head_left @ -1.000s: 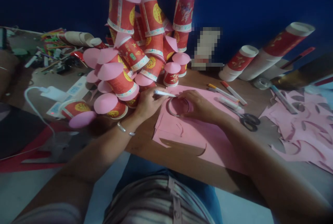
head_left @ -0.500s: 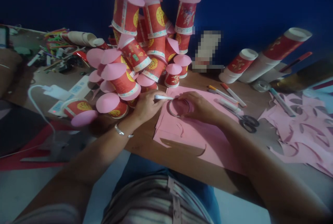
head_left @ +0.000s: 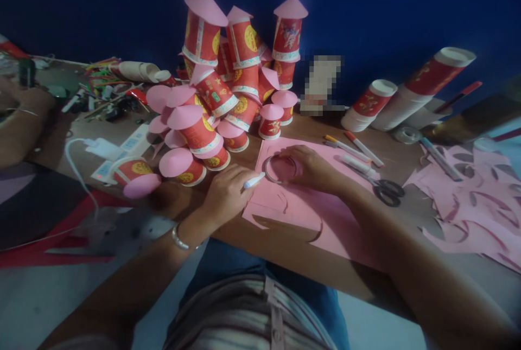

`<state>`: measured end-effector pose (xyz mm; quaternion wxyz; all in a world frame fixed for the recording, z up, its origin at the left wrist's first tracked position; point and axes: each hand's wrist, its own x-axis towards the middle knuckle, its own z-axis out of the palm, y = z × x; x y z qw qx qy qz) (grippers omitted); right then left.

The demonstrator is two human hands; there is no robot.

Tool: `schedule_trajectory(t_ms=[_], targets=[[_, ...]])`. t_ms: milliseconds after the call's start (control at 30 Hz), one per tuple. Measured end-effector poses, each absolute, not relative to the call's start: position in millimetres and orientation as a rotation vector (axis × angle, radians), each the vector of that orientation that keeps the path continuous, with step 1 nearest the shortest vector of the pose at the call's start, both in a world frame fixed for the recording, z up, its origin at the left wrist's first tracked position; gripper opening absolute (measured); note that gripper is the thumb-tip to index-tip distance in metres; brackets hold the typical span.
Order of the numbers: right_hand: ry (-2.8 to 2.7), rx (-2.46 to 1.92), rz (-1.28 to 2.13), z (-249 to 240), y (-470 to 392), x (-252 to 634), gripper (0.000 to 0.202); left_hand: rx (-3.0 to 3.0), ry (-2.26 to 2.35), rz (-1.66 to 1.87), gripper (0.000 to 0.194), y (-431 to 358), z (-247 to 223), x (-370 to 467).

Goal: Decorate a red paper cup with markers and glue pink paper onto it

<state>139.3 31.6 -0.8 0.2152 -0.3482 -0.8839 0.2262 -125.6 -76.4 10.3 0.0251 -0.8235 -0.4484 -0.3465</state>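
My left hand (head_left: pixel 228 193) is closed around a white pen (head_left: pixel 254 180), its tip pointing right at the left side of a round ring. That thin ring (head_left: pixel 267 173) lies flat on pink paper (head_left: pixel 303 211), and the fingers of my right hand (head_left: pixel 311 168) curl over its right side, pressing it down. Curved cut edges and small slits show in the near part of the sheet. To the right of my right hand are scissors (head_left: pixel 388 192) with dark handles and a pale tube-shaped marker (head_left: pixel 358 164).
Red paper-cup towers with pink cone tops (head_left: pixel 205 40) crowd the table's back left. Stacked cups (head_left: pixel 427 78) lean at the back right. Pink paper scraps (head_left: pixel 476 198) spread on the right. A power strip (head_left: pixel 126 149) lies left, near another person's arm (head_left: pixel 24 122).
My left hand has moved down and toward me with the pen, whose tip has shifted from the ring's top to its left side. My right hand stays on the ring.
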Motion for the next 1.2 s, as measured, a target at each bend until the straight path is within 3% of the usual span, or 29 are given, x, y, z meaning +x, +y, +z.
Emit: schedule_trajectory(t_ms=[467, 533, 667, 800, 1200], targets=[[-2.501, -0.916, 0.631, 5, 25, 138, 0.080, -2.433, -1.409, -1.470, 0.005, -72, 61, -116], [-2.489, -0.896, 0.600, 13, 27, 141, 0.074, -2.418, -1.395, -1.513, 0.005, -67, 61, -119], [-2.377, -1.102, 0.218, 38, 53, 154, 0.046, -2.391, -1.358, -1.578, 0.004, -66, 56, -119], [-2.291, -1.409, -0.232, 67, 105, 173, 0.061, -2.426, -1.296, -1.595, 0.004, -71, 49, -115], [-2.479, -1.392, -0.432, 84, 187, 196, 0.054, -2.484, -1.205, -1.562, 0.021, -78, 37, -119]])
